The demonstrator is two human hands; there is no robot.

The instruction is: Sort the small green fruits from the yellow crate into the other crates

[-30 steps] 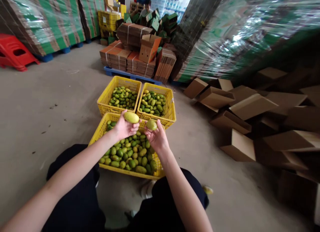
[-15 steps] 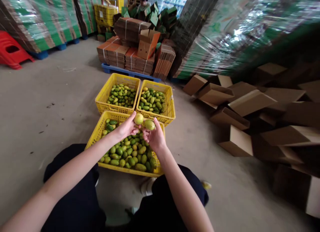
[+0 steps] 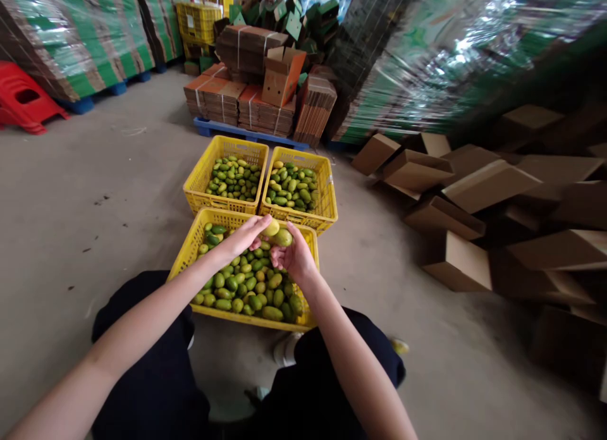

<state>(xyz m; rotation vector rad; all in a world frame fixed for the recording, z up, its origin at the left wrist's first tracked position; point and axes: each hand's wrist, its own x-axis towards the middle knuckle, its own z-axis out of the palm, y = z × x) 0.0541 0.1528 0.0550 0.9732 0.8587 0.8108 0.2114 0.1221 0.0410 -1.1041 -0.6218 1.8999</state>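
The left hand's fingers gripped a yellow fruit [image 3: 271, 227], while the right hand [image 3: 296, 259] grasped a yellow-green fruit [image 3: 283, 238] between thumb and fingers; the two fruits overlapped in view, and whether they touched could not be told. Both fruits hung above the back part of the near crate [image 3: 256, 321], clear of its rim, the left hand [image 3: 247, 234] coming in over the crate's left half and the right hand over its right. Beyond the far rim there was little room, since the back left crate [image 3: 195, 196] and the back right crate [image 3: 327, 190] stood just behind, side by side. Open floor [image 3: 133, 193] spread wide to the left; to the right a strip of it ran as far as a heap of open cardboard boxes [image 3: 467, 263]. All three yellow crates had open tops. Green and yellowish fruits [image 3: 246, 288] covered the near one's bottom, and similar fruits lay in both back ones, with bare plastic showing along the right of the back right crate. Behind these, bundled flat cartons [image 3: 213, 102] sat on a blue pallet [image 3: 251, 136].
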